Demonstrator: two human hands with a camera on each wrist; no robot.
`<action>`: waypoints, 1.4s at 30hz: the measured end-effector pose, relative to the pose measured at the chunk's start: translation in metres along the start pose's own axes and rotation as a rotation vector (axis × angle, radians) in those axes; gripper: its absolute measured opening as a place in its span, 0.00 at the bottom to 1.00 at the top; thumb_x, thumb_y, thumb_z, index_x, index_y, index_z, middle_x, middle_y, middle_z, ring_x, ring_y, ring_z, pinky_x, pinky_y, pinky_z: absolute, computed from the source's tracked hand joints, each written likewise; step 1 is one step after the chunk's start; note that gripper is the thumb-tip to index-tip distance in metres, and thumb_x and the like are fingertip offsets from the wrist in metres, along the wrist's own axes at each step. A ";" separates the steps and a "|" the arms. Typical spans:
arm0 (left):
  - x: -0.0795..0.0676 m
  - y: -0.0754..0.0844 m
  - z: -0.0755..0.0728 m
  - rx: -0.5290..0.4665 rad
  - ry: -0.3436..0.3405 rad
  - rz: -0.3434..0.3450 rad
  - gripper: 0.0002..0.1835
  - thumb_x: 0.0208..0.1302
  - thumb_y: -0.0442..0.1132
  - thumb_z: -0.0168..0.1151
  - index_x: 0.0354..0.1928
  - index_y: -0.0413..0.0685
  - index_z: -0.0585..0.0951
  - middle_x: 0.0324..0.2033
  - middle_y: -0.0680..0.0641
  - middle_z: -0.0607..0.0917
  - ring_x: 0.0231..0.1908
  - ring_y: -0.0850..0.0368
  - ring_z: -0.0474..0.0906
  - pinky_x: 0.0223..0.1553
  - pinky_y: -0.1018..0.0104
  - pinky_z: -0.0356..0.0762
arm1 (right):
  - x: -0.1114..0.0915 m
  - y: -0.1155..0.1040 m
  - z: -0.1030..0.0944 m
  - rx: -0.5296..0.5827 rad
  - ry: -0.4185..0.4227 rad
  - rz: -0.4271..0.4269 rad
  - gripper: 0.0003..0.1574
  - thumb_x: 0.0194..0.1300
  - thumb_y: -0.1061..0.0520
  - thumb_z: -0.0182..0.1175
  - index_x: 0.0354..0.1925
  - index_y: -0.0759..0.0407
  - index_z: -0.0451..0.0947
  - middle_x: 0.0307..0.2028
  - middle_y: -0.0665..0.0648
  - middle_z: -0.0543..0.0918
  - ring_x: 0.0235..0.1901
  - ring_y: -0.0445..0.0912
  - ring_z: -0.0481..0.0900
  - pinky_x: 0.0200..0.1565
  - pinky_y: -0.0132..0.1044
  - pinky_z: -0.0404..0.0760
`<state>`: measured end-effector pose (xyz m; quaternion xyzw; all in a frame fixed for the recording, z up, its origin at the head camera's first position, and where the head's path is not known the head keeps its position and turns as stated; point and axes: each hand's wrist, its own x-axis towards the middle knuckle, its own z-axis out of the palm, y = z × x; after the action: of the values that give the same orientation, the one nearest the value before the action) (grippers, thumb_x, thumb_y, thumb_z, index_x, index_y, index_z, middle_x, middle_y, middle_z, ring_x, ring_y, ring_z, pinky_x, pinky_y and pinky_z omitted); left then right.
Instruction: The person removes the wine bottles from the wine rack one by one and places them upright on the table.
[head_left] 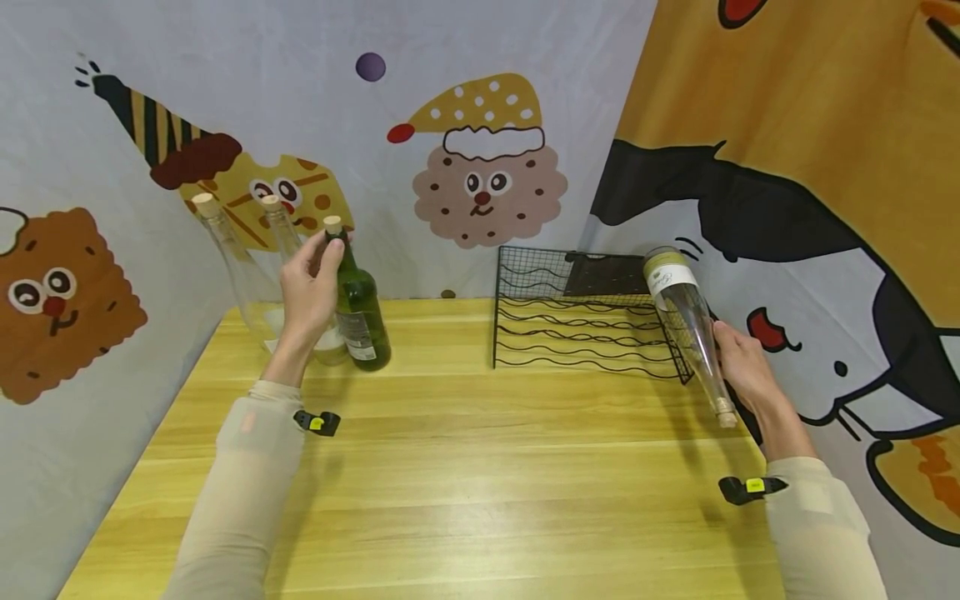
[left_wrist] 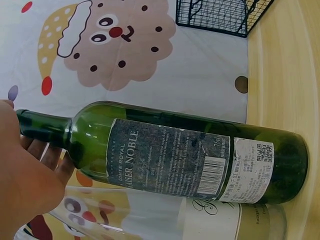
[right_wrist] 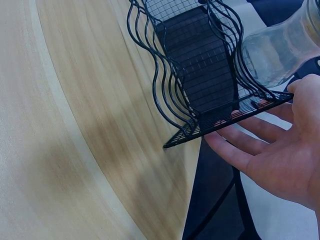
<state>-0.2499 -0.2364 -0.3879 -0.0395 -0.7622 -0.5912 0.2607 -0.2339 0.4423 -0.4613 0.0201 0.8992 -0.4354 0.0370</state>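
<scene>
My left hand [head_left: 309,287] grips the neck of a corked green wine bottle [head_left: 363,321], which stands on the table. Its dark label and barcode show in the left wrist view. Two clear corked bottles stand to its left: a near one [head_left: 279,218], partly behind the hand, and a farther one [head_left: 238,267]. My right hand [head_left: 746,367] is at the right end of a black wire rack [head_left: 585,342]. Its fingers lie along the outside of the mesh side panel [right_wrist: 232,120]. A clear bottle [head_left: 686,321] lies at the rack's right end, its corked neck pointing towards me.
The light wooden table [head_left: 487,475] stretches in front of the rack and bottles. A patterned cloth [head_left: 480,42] hangs behind the table and along its sides. The table's right edge runs close to the rack and right hand.
</scene>
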 end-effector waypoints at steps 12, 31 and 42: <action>0.002 0.009 -0.006 0.031 -0.012 -0.028 0.31 0.91 0.57 0.49 0.85 0.54 0.73 0.81 0.43 0.78 0.79 0.47 0.76 0.83 0.51 0.74 | -0.002 -0.002 0.000 0.008 -0.002 -0.009 0.50 0.93 0.31 0.26 0.91 0.62 0.49 0.87 0.80 0.55 0.78 0.83 0.66 0.45 0.22 0.81; 0.001 0.036 -0.005 0.128 -0.027 0.190 0.37 0.84 0.64 0.48 0.88 0.62 0.68 0.86 0.52 0.72 0.87 0.52 0.63 0.91 0.46 0.57 | 0.000 -0.001 -0.002 0.001 -0.012 -0.002 0.50 0.93 0.31 0.25 0.92 0.61 0.48 0.88 0.79 0.53 0.79 0.83 0.65 0.49 0.29 0.84; -0.005 0.053 0.001 0.259 -0.089 0.365 0.54 0.78 0.84 0.44 0.89 0.52 0.66 0.89 0.47 0.66 0.92 0.46 0.50 0.94 0.37 0.44 | 0.000 -0.001 0.000 0.018 -0.004 -0.002 0.50 0.92 0.31 0.25 0.92 0.62 0.48 0.87 0.79 0.54 0.78 0.83 0.66 0.44 0.21 0.81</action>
<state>-0.2271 -0.2183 -0.3437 -0.1693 -0.8226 -0.4291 0.3324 -0.2337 0.4421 -0.4606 0.0187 0.8953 -0.4434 0.0379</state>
